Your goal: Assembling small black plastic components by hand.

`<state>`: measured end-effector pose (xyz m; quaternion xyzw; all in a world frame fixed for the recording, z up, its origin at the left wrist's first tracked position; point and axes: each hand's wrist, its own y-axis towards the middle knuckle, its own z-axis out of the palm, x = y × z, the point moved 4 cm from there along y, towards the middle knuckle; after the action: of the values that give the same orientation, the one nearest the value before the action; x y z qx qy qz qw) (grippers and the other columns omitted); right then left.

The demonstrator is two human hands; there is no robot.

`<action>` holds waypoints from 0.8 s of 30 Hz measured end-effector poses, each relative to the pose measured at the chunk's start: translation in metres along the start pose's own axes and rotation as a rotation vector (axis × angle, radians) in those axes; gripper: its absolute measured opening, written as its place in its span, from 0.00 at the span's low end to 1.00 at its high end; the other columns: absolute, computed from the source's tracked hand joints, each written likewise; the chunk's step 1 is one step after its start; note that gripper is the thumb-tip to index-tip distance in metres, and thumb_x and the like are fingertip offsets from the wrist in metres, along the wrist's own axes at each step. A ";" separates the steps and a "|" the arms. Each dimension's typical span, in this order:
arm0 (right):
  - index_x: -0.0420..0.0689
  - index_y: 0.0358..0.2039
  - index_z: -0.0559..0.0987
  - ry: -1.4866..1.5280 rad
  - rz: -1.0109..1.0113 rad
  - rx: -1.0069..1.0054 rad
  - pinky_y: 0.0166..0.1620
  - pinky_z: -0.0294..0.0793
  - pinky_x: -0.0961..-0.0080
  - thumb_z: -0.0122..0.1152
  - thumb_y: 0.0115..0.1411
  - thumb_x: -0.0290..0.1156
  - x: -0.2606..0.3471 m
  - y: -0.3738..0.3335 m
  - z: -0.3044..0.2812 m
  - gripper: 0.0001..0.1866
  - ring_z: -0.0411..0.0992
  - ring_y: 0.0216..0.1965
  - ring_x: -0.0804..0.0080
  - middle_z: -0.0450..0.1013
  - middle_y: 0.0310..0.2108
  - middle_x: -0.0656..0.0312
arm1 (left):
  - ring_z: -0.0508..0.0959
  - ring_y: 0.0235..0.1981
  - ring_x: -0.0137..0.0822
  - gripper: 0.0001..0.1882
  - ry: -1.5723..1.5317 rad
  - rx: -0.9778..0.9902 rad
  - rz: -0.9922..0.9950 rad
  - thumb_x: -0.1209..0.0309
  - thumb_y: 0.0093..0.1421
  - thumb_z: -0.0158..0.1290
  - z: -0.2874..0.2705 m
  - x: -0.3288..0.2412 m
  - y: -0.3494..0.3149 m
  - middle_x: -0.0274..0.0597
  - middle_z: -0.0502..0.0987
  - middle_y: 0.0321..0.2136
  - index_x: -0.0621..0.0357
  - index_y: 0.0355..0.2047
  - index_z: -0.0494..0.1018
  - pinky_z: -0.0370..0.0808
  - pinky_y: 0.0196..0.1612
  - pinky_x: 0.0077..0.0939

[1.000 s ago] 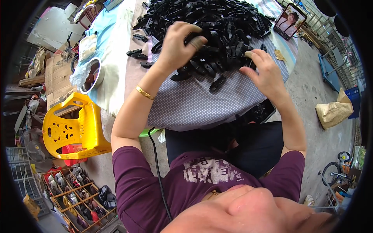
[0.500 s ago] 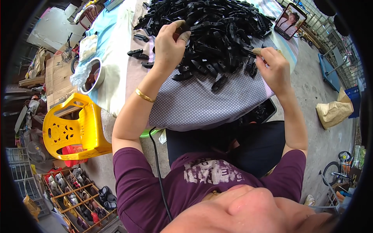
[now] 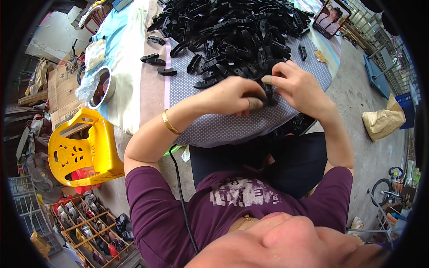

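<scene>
A large pile of small, curved black plastic pieces [image 3: 223, 35] covers the far middle of the table. My left hand [image 3: 228, 96] and right hand [image 3: 304, 89] meet just in front of it, over the dotted cloth. Between their fingertips is a dark black plastic piece [image 3: 268, 89], partly hidden by the fingers. My right hand pinches it from the right. The left fingers are curled closed around something dark at its left side, mostly hidden from view. Coverings wrap some fingertips on both hands. Several loose pieces [image 3: 155, 59] lie left of the pile.
A phone [image 3: 331, 18] stands upright at the table's far right. On the left are a metal bowl [image 3: 110, 87] with a plastic bag and a yellow chair [image 3: 85, 147]. Below the table's front edge sits a dark tray [image 3: 308, 123]. A black cable [image 3: 178, 187] hangs near my left side.
Both hands have drawn back from the pile toward me and come together. The left moved right and nearer; the right moved slightly left and nearer, with a black plastic piece now between them.
</scene>
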<state>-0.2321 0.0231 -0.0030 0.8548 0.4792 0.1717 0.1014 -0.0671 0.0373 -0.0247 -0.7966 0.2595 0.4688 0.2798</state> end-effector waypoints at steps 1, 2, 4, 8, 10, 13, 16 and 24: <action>0.40 0.35 0.75 -0.032 -0.027 -0.007 0.37 0.72 0.70 0.62 0.42 0.21 0.000 0.000 0.002 0.15 0.69 0.36 0.60 0.68 0.34 0.58 | 0.75 0.24 0.25 0.13 0.027 -0.096 0.008 0.74 0.58 0.52 -0.006 0.003 0.002 0.40 0.77 0.28 0.66 0.43 0.72 0.74 0.27 0.17; 0.40 0.34 0.76 -0.048 -0.044 -0.006 0.37 0.72 0.70 0.61 0.43 0.19 0.001 0.003 0.004 0.14 0.68 0.38 0.61 0.67 0.35 0.60 | 0.75 0.23 0.24 0.11 0.052 -0.171 0.011 0.75 0.58 0.51 -0.013 0.002 -0.001 0.38 0.77 0.27 0.65 0.42 0.73 0.73 0.26 0.16; 0.40 0.34 0.76 -0.046 -0.056 -0.024 0.37 0.72 0.70 0.62 0.43 0.20 0.001 0.006 0.001 0.14 0.69 0.37 0.62 0.68 0.35 0.60 | 0.74 0.22 0.23 0.10 -0.021 -0.224 -0.046 0.76 0.59 0.50 -0.022 0.007 -0.002 0.39 0.76 0.26 0.67 0.41 0.73 0.72 0.26 0.16; 0.38 0.32 0.75 -0.023 0.045 -0.158 0.37 0.73 0.72 0.64 0.43 0.20 -0.011 0.002 -0.003 0.13 0.72 0.34 0.65 0.72 0.34 0.59 | 0.74 0.22 0.23 0.11 -0.206 -0.321 -0.072 0.76 0.60 0.49 -0.026 0.008 -0.002 0.37 0.76 0.26 0.67 0.42 0.73 0.73 0.27 0.15; 0.38 0.32 0.75 0.086 0.153 -0.167 0.36 0.73 0.74 0.64 0.45 0.21 -0.015 -0.002 -0.008 0.12 0.73 0.33 0.67 0.74 0.33 0.58 | 0.74 0.24 0.23 0.12 -0.269 -0.400 -0.047 0.76 0.60 0.49 -0.026 0.009 -0.001 0.36 0.76 0.26 0.65 0.44 0.73 0.74 0.30 0.15; 0.36 0.31 0.74 0.196 0.305 -0.203 0.33 0.72 0.78 0.66 0.47 0.21 -0.011 -0.002 -0.016 0.11 0.74 0.29 0.72 0.75 0.30 0.56 | 0.75 0.24 0.23 0.13 -0.296 -0.407 -0.089 0.75 0.61 0.49 -0.023 0.011 -0.002 0.36 0.76 0.27 0.65 0.46 0.73 0.75 0.30 0.16; 0.36 0.30 0.74 0.405 0.258 -0.365 0.32 0.72 0.77 0.65 0.46 0.19 0.000 -0.001 -0.019 0.10 0.74 0.30 0.72 0.75 0.32 0.55 | 0.78 0.29 0.28 0.14 -0.524 -0.363 -0.110 0.73 0.62 0.48 -0.018 0.017 -0.001 0.40 0.77 0.31 0.66 0.47 0.72 0.77 0.35 0.20; 0.36 0.25 0.73 0.046 -0.070 -0.397 0.33 0.71 0.70 0.60 0.43 0.14 0.025 0.008 -0.009 0.08 0.71 0.33 0.60 0.73 0.33 0.54 | 0.78 0.40 0.36 0.18 -0.944 -0.351 0.069 0.70 0.62 0.50 -0.010 0.016 0.001 0.48 0.77 0.39 0.71 0.48 0.69 0.75 0.49 0.27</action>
<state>-0.2169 0.0405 0.0132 0.7966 0.4677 0.2788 0.2628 -0.0554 0.0273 -0.0355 -0.5237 0.0480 0.8234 0.2130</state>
